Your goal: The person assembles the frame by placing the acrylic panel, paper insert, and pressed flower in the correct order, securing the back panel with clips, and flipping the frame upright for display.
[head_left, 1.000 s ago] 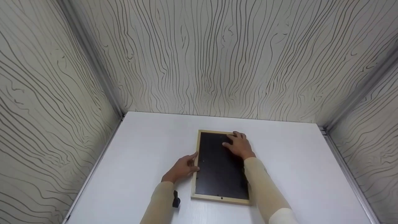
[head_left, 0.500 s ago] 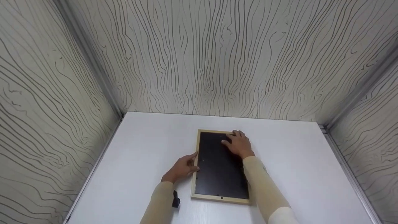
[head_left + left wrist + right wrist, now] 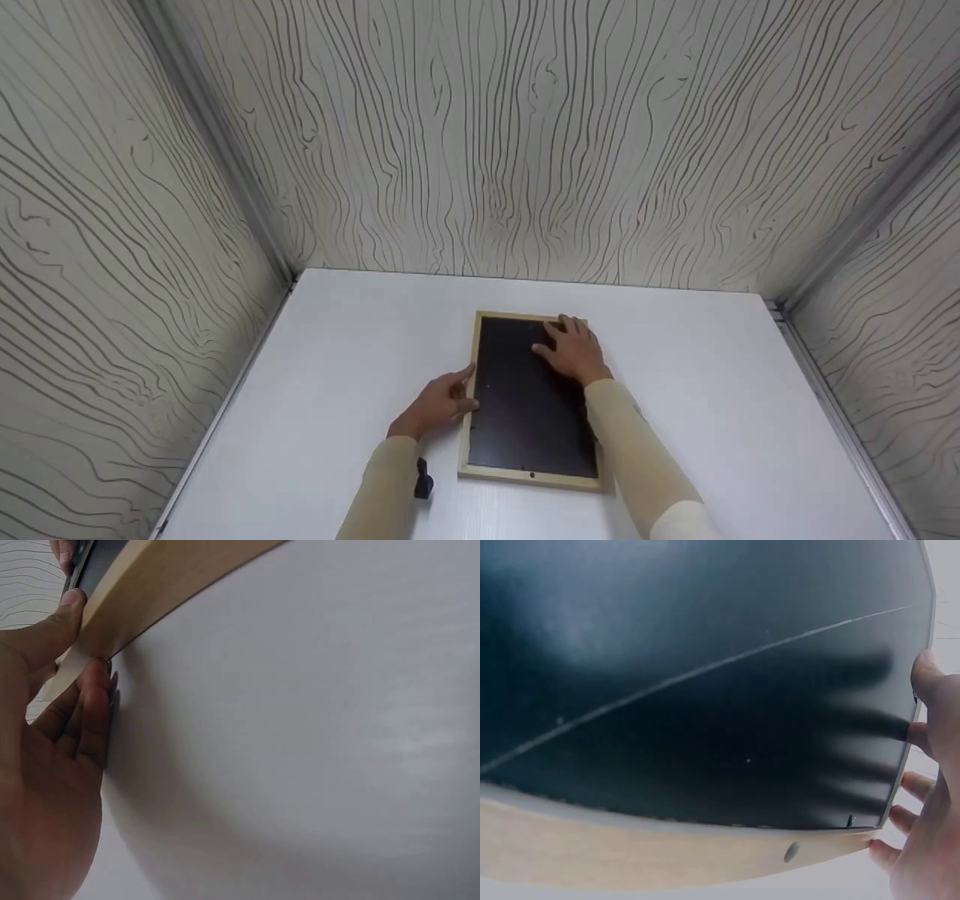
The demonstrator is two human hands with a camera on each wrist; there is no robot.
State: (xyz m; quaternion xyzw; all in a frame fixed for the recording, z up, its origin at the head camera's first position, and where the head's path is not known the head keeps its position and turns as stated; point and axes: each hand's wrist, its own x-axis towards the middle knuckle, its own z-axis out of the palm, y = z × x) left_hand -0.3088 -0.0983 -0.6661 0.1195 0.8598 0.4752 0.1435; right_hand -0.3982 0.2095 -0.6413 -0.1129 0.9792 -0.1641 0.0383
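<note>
A rectangular wooden picture frame (image 3: 529, 477) with a black back panel (image 3: 529, 405) lies lengthwise on the white table. My left hand (image 3: 435, 405) grips the frame's left side. In the left wrist view, its thumb (image 3: 71, 604) presses the upper edge while the other fingers curl at the lower edge, near the table. My right hand (image 3: 576, 351) rests at the far right corner with fingers spread, the thumb over the panel. From the right wrist, its fingertips (image 3: 911, 784) line the frame's edge, and a thin pale line crosses the dark panel.
The white table (image 3: 360, 345) is enclosed by wood-grain patterned walls (image 3: 495, 150) at the back and both sides. Metal rails (image 3: 217, 427) run along its side edges. Beside the left sleeve (image 3: 386, 480) sits a small black object (image 3: 424, 480).
</note>
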